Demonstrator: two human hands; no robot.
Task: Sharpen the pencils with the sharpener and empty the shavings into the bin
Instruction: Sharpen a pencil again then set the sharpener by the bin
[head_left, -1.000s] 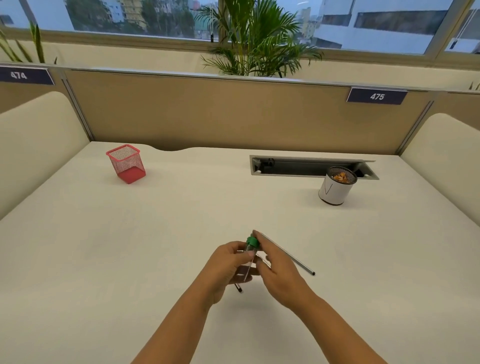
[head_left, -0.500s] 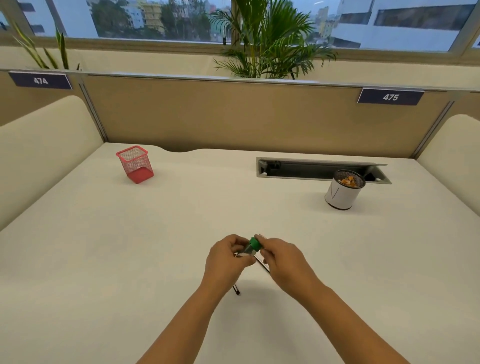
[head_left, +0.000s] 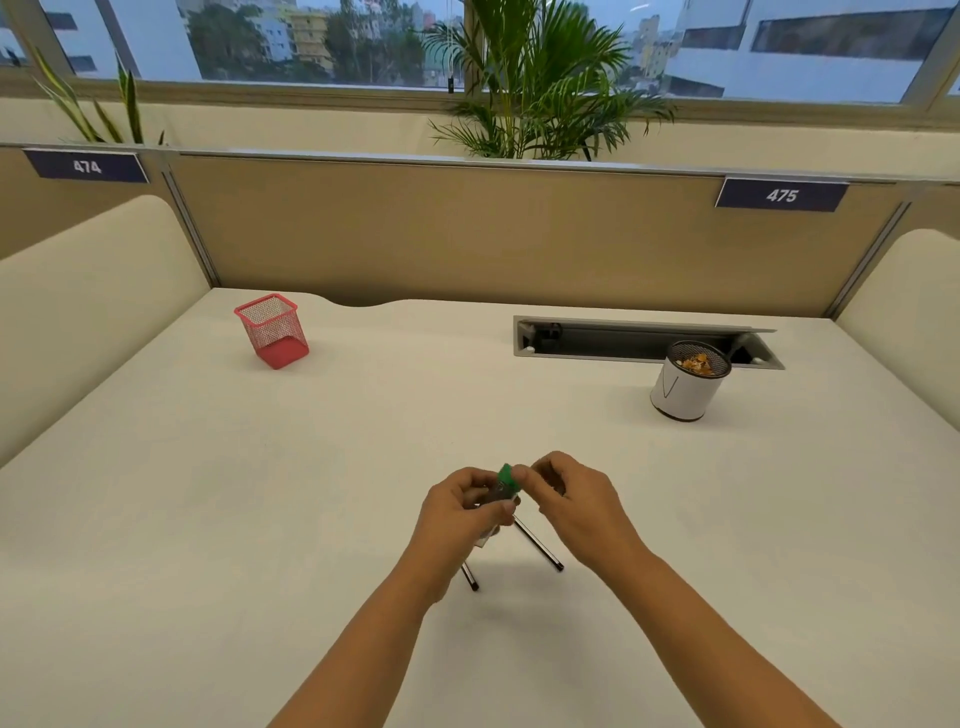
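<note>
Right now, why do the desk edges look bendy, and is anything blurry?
Head view: the wide-angle lens bows the desk and divider; soft window daylight gives faint shadows; the sharpener between the left hand and right hand looks slightly smeared; bin stays sharp.

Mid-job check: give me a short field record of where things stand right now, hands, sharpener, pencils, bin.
left hand: grips the sharpener's clear body
right hand: fingers pinch the green cap
sharpener: held above the desk between both hands
pencils: two dark ends show below the hands; tips hidden
bin: white, upright, far right, shavings inside
red mesh cup: far left
desk: white
</note>
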